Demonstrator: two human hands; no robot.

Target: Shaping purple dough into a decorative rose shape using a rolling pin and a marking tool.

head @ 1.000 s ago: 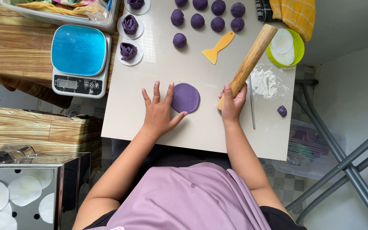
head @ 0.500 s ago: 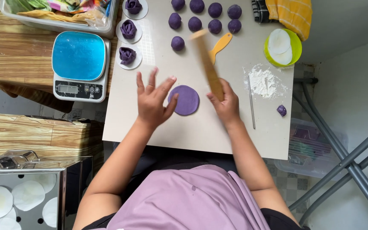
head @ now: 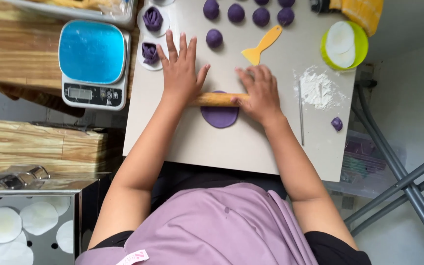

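The left hand (head: 180, 73) and the right hand (head: 258, 93) lie flat and open on a wooden rolling pin (head: 217, 99). They press it and grip nothing. The pin lies across a flat purple dough circle (head: 219, 117) on the pale board (head: 251, 147). A yellow scraper (head: 261, 45) lies at 1 o'clock from the dough. A blue scale (head: 93, 63) sits at 10 o'clock.

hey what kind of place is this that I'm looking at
Probably a small home or cottage kitchen set up for dough work. Both hands press a wooden rolling pin over a flat purple dough disc, beside round purple dough balls and a blue-topped digital kitchen scale.
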